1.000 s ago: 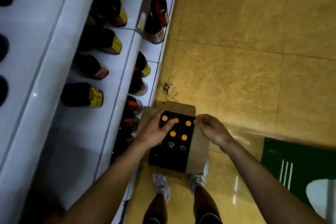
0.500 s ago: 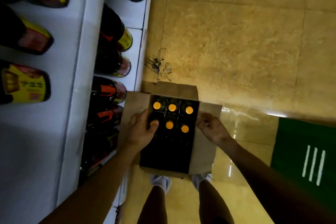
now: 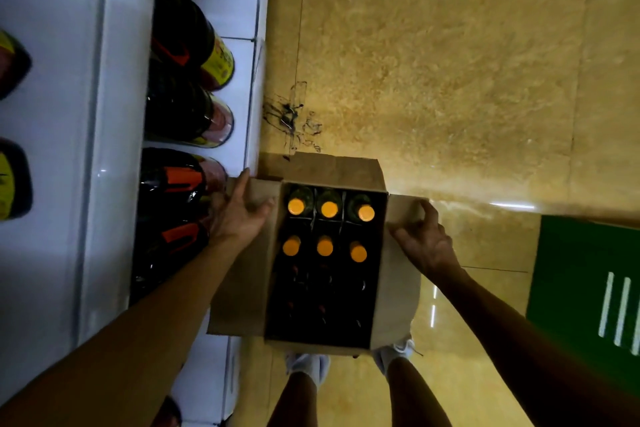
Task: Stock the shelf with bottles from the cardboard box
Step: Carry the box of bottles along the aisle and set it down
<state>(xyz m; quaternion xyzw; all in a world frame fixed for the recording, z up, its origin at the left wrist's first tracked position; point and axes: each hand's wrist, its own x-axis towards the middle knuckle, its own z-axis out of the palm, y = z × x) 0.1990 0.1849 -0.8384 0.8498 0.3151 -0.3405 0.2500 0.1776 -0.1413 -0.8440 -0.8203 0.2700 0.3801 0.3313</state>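
On the tan tiled floor [image 3: 433, 80], hard against the white shelf [image 3: 104, 184], sits the cardboard box [image 3: 398, 281], top open, flaps folded outward.

Left hand [image 3: 239, 215]: arm reaches in from lower left, palm flat on the left flap [image 3: 242, 281], fingers spread, thumb toward the box opening. Holds nothing.

Right hand [image 3: 424, 246]: arm comes in from lower right, fingers curled over the outer edge of the right flap [image 3: 398, 253], thumb on top. Gripping flap only, no bottle.

Bottles [image 3: 329, 229]: six orange caps visible, two rows of three at the far end of the box, between the two hands. Near half of the box is dark; faint glints there, can't tell how many bottles or what caps.

Shelf: dark stocked bottles [image 3: 187, 107] with yellow and orange labels on the lowest tier, just left of the left hand. Upper-tier bottles cut off at frame edge, blurred.

Shoes [image 3: 394, 354] partly hidden under the box's near edge. Green mat [image 3: 585, 281] at right, cut off. Dark scuff mark [image 3: 291, 114] on the floor beyond the box.
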